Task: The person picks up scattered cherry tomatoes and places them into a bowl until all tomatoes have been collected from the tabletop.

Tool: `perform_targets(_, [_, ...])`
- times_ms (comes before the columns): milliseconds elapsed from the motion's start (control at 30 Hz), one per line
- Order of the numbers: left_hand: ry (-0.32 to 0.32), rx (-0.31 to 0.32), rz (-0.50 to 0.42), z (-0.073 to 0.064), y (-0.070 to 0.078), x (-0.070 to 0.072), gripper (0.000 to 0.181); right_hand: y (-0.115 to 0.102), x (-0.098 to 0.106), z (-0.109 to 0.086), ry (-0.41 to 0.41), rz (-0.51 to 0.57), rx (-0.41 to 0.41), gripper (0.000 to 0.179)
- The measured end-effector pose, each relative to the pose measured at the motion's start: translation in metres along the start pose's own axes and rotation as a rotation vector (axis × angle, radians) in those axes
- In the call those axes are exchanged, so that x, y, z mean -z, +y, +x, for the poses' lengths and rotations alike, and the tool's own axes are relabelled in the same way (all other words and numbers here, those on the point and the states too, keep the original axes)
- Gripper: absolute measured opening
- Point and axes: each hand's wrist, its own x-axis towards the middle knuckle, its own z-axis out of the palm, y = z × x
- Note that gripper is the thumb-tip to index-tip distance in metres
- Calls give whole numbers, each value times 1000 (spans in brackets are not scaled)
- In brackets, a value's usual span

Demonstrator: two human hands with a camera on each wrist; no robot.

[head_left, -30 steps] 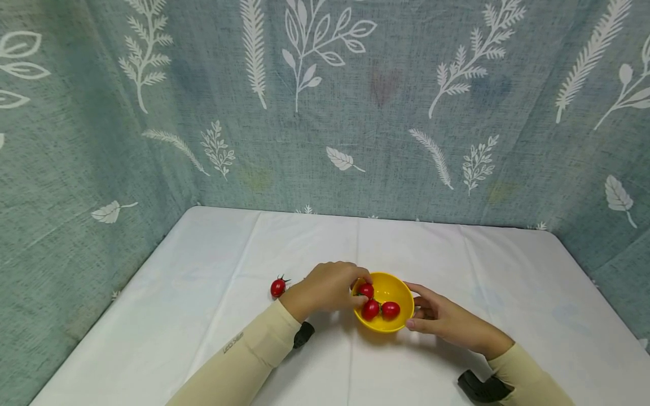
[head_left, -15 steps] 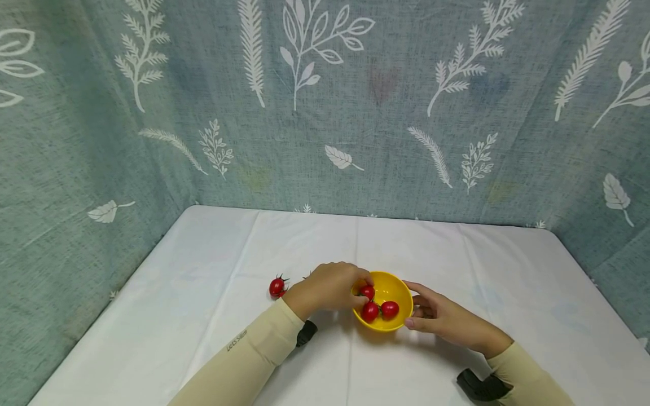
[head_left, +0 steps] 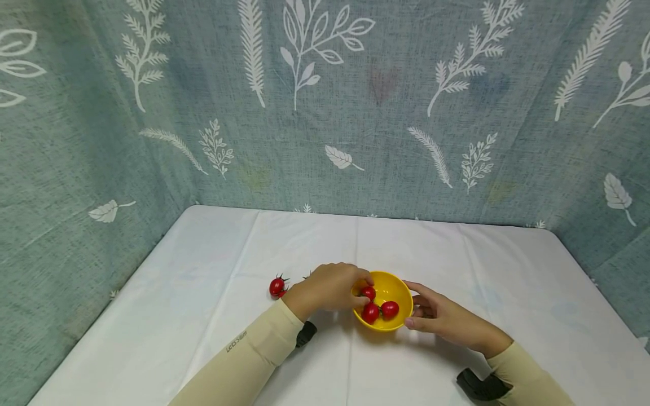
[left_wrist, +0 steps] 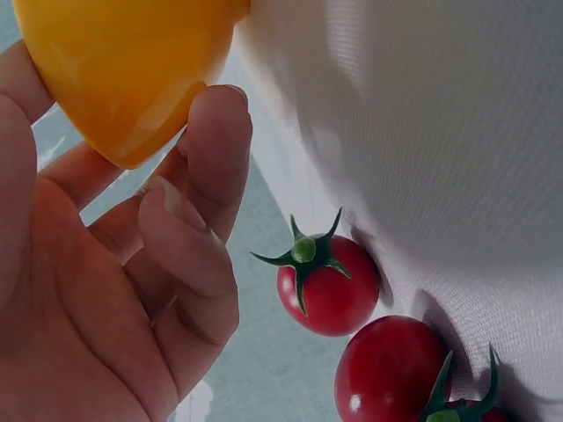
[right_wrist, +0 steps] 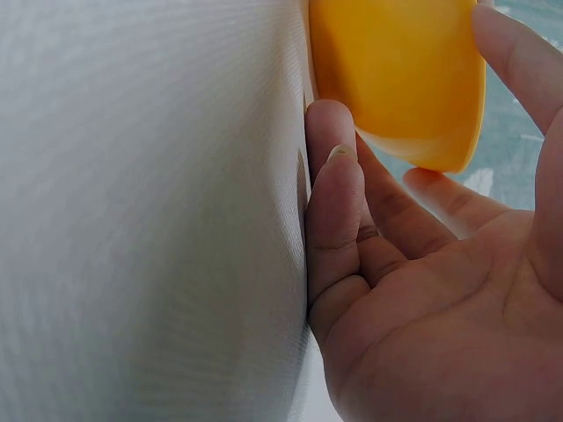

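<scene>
A yellow bowl [head_left: 391, 285] stands on the white-covered table with three cherry tomatoes showing inside. My left hand [head_left: 332, 287] reaches over its left rim, thumb and index finger pinching a cherry tomato [head_left: 369, 293]. Two more cherry tomatoes, one at the front [head_left: 370, 312] and one to its right [head_left: 390, 310], lie beside that one. Outside the bowl wall [left_wrist: 132, 70], the other left fingers bend loosely in the left wrist view. My right hand [head_left: 444, 321] holds the bowl from the right, its thumb at the rim [right_wrist: 481, 88] and its other fingers curved around the side.
Left of the left hand, loose cherry tomatoes with green stems lie on the cloth, one [head_left: 277, 287] in plain sight; the left wrist view shows another tomato [left_wrist: 330, 286]. Black wrist mounts [head_left: 482, 386] sit under both forearms. A leaf-patterned curtain [head_left: 325, 169] borders the table.
The tomato at the left fingertips has shifted slightly right and toward the front inside the bowl. Both hands stay nearly where they were.
</scene>
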Motion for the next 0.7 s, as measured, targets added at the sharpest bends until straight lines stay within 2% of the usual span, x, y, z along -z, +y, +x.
perform_targets(300, [28,12,-3,-7,-4,1,39,0,0,0,-4,11,4,81])
perform_targets(700, [65,19,-27,-30,-12,10,35,-4,0,-1,-2,17,-5,82])
